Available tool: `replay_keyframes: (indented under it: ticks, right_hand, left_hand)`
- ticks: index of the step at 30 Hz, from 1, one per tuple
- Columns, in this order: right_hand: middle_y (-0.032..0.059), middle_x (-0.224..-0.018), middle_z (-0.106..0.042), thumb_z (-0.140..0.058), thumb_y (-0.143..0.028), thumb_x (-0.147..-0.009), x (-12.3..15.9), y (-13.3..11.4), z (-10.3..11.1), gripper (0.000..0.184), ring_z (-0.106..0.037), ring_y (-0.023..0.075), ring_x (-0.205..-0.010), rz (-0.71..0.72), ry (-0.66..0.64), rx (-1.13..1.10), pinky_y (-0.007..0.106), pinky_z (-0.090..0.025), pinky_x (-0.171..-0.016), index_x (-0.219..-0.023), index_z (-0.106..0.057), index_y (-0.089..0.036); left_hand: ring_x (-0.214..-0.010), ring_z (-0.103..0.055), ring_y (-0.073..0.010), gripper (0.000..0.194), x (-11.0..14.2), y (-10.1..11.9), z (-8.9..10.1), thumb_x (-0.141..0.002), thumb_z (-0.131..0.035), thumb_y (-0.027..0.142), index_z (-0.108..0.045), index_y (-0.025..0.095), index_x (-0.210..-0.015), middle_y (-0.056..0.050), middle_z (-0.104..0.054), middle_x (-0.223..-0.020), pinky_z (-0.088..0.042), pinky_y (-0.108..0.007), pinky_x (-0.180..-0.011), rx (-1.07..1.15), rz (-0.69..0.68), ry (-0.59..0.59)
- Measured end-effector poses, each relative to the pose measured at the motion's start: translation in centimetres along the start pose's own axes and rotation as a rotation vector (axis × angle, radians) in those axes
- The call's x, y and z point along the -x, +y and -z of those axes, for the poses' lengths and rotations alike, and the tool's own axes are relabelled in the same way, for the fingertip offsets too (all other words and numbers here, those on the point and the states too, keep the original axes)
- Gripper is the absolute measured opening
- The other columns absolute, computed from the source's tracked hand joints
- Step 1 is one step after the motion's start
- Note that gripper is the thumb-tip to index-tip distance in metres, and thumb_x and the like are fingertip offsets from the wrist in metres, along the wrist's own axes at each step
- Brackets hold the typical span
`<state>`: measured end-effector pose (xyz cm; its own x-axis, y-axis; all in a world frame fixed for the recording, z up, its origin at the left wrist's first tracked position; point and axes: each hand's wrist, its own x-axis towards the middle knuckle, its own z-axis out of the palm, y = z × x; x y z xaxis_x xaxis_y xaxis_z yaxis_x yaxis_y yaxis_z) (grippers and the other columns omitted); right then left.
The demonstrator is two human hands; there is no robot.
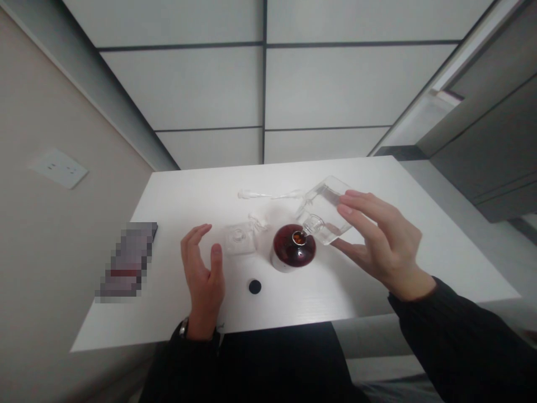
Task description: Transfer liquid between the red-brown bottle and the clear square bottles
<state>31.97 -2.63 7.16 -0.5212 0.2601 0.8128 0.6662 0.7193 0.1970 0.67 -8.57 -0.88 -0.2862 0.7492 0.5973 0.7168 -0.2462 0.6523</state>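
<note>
right hand (pixel 380 238): closed around the clear, square-sided transparent bottle (pixel 329 207), with fingertips on the upper side and one digit reaching underneath; black sleeve (pixel 453 319) up to the wrist.
clear bottle: tilted in the right hand, neck down and to the left, with colourless liquid inside; mouth right by the opening of the dark red container, contact or a slight gap impossible to tell.
dark red container (pixel 293 254): upright on the white rectangular table (pixel 419 224), right of the middle; rounded glossy top, paler below, with a silvery ringed opening (pixel 299 238) showing orange-brown within.
left hand (pixel 203 280): released, held palm inward above the near left part of the table, fingers loosely bent, thumb raised and apart; a silvery wristwatch (pixel 183 327) at the cuff.
small clear square object (pixel 240 239): lying between the left hand and the dark red container, circular form in the middle.
small transparent piece (pixel 258 222): just beside the square object, exact shape too faint to tell.
black round disc (pixel 255 286): flat on the table, nearer than the container and to the left.
slender clear items (pixel 255 195): stretched in a row across the far part of the table.
pixelated greyish-purple item (pixel 128 260): at the left edge of the table, details hidden.
background: white panels (pixel 210 84) with dark dividing strips beyond the table; white wall socket (pixel 61 168) at the left.
</note>
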Motion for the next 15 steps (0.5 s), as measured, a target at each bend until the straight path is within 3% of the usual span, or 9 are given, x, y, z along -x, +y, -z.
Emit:
replay_keyframes:
  ticks: [12, 15]
  right_hand:
    - [0.0166, -0.126, -0.075, -0.081, -0.017, -0.088, 0.25, 0.16, -0.06, 0.068, -0.074, 0.0284, -0.122, 0.049, 0.015, 0.031, 0.044, -0.066, -0.104, -0.150, -0.054, -0.013]
    - [0.0149, -0.127, -0.075, -0.079, -0.017, -0.090, 0.21, 0.13, -0.01, 0.067, -0.074, 0.0274, -0.123, 0.040, 0.016, 0.031, 0.044, -0.066, -0.103, -0.152, -0.053, -0.016]
  left_hand:
    - [-0.131, -0.059, -0.0259, 0.033, 0.15, -0.22, -0.07, -0.108, -0.052, 0.034, -0.059, 0.021, -0.138, -0.013, -0.063, -0.134, -0.046, -0.049, -0.117, 0.025, 0.004, -0.017]
    - [-0.131, -0.060, -0.0260, 0.032, 0.16, -0.26, -0.06, -0.109, -0.051, 0.034, -0.059, 0.021, -0.137, -0.013, -0.064, -0.134, -0.046, -0.049, -0.117, 0.021, -0.003, -0.021]
